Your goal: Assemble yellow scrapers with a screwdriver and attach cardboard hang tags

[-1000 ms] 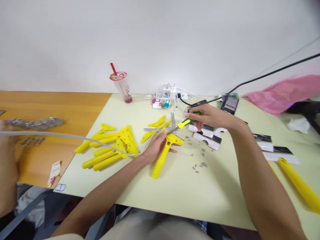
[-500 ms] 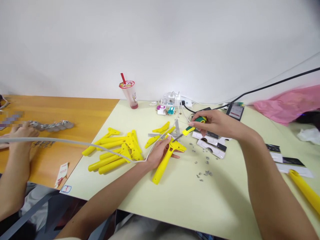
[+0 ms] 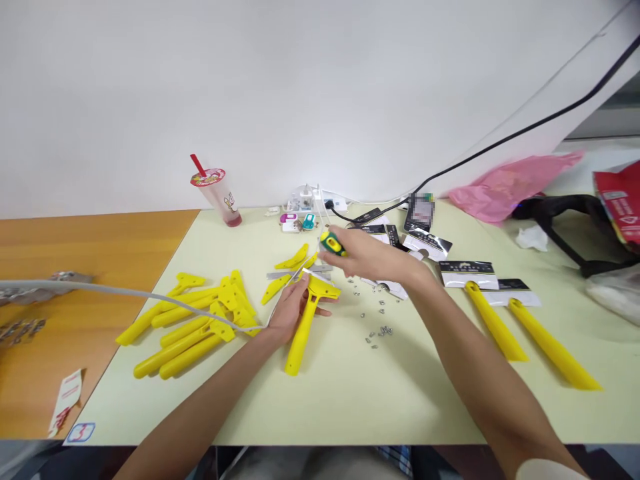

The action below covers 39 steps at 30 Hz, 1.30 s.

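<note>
My left hand (image 3: 289, 312) grips a yellow scraper (image 3: 302, 335) just under its wide head, with the handle pointing down toward me. A white strip shows along the head's top edge. Above it, my right hand (image 3: 367, 253) is closed around the green and yellow handle of a screwdriver (image 3: 333, 244); its shaft is hard to make out. Behind the left hand lie loose yellow head pieces (image 3: 294, 257) and flat grey metal blades (image 3: 320, 269). Small metal screws or nuts (image 3: 384, 331) are scattered right of the held scraper.
Several yellow scrapers (image 3: 187, 333) are piled on the left. Two yellow handles (image 3: 555, 343) in black-and-white packaging (image 3: 467, 273) lie right. A cup with a straw (image 3: 220, 199) stands near the wall beside a power strip (image 3: 335, 202). A white cable (image 3: 150, 293) crosses my left wrist.
The view has turned right, bringing the packaged handles into sight and the neighbouring person's hands out. The screwdriver has risen off the scraper head, and its handle has tilted.
</note>
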Tool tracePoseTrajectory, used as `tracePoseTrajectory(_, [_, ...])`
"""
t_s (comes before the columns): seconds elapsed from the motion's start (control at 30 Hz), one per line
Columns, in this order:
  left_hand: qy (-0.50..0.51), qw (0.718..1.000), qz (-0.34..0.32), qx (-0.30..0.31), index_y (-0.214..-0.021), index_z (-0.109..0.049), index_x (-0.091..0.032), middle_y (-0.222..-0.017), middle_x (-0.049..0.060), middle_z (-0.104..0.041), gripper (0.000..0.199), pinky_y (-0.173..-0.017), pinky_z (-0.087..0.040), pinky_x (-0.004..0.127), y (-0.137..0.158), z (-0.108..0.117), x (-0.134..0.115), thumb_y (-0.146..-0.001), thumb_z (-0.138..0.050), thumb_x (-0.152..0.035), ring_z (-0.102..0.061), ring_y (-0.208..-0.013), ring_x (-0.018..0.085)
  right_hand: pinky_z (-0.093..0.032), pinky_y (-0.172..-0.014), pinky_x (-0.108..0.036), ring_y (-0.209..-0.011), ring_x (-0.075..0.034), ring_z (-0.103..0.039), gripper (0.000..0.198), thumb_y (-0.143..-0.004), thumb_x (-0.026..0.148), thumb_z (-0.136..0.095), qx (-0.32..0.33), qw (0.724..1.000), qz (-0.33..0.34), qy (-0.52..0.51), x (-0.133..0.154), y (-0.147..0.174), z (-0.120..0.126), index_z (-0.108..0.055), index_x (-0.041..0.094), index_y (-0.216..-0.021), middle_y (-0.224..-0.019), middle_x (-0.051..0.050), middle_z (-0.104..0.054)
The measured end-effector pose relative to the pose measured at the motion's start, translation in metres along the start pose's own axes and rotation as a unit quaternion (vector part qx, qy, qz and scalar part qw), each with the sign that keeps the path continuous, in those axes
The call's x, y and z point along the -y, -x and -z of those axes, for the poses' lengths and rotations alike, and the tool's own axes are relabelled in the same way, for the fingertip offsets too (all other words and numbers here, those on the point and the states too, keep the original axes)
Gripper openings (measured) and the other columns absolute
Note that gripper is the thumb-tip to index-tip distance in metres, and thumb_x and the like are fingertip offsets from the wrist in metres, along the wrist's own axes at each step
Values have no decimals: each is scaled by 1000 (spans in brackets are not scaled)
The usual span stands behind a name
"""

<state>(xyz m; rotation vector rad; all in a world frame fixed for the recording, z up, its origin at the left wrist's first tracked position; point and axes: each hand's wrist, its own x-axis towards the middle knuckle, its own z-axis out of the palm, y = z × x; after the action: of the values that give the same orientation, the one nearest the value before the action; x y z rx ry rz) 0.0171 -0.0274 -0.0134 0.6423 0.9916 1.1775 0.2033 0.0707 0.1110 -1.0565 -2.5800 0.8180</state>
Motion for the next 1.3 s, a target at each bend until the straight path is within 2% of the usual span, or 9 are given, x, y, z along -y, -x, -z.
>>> tracePoseTrajectory(0.13, [5, 1000, -2, -2, -124, -70, -12, -114, 20, -82, 58, -63, -69, 33, -1, 0, 0, -96, -72, -62, -83, -93, 31, -33, -65, -30, -75, -19, -57, 22, -98, 37, -68, 65, 997, 13, 33, -18, -18, -24, -52, 22, -97, -92, -5, -68])
tracePoseTrajectory(0.3, [-1, 1000, -1, 0, -118, -71, -11, -113, 21, -82, 59, -61, -68, 34, 0, 0, -1, -97, -68, -66, -83, -91, 32, -35, -66, -30, -77, -19, -61, 23, -94, 35, -73, 96, 995, 22, -4, -22, -21, -26, -55, 22, -98, -96, -5, -73])
tracePoseTrajectory(0.57, [-9, 1000, -2, 6, -117, -70, -12, -111, 21, -82, 61, -60, -67, 31, -2, 2, 1, -97, -66, -69, -83, -86, 30, -35, -65, -30, -77, -19, -62, 22, -91, 34, -74, 104, 994, 27, -14, -25, -22, -25, -57, 22, -97, -98, -4, -74])
tracePoseTrajectory(0.67, [-6, 1000, -3, 27, -114, -71, -12, -111, 21, -82, 61, -59, -66, 31, -2, 3, 0, -94, -71, -69, -83, -85, 30, -37, -65, -30, -77, -19, -61, 21, -91, 32, -74, 114, 993, 25, -13, -28, -21, -25, -56, 22, -96, -98, -4, -73])
tracePoseTrajectory(0.83, [-10, 999, -8, 42, -106, -73, -12, -106, 17, -83, 48, -69, -67, 33, 2, 3, -3, -83, -89, -51, -83, -84, 29, -38, -66, -30, -79, -20, -62, 25, -91, 36, -75, 114, 992, 49, -27, -32, -20, -23, -60, 21, -105, -99, -4, -73])
tracePoseTrajectory(1.03, [-13, 999, -12, 35, -100, -74, -11, -95, 15, -82, 41, -81, -67, 40, 2, 3, -1, -84, -89, -46, -83, -82, 30, -39, -68, -30, -81, -21, -62, 27, -87, 35, -78, 114, 992, 50, -23, -33, -22, -22, -58, 21, -100, -99, -5, -71])
tracePoseTrajectory(1.1, [-10, 999, -14, 33, -101, -74, -11, -97, 16, -83, 41, -83, -67, 41, 2, 3, 0, -84, -89, -45, -83, -83, 30, -38, -67, -30, -79, -20, -60, 26, -90, 37, -76, 112, 992, 48, -17, -31, -22, -21, -57, 22, -99, -97, -4, -70])
tracePoseTrajectory(1.23, [-12, 1000, -11, 23, -99, -74, -11, -97, 17, -83, 39, -85, -68, 41, 1, 2, 0, -85, -87, -44, -83, -86, 30, -35, -63, -31, -71, -18, -53, 33, -102, 54, -62, 82, 996, 22, -3, -27, -17, -16, -50, 23, -97, -84, -2, -62])
tracePoseTrajectory(1.3, [-6, 1000, -13, 9, -98, -73, -11, -99, 17, -83, 36, -88, -68, 42, 0, 2, 1, -87, -87, -42, -83, -88, 30, -35, -60, -31, -67, -18, -50, 33, -104, 55, -58, 71, 997, 3, -1, -26, -13, -10, -45, 24, -100, -81, 0, -59])
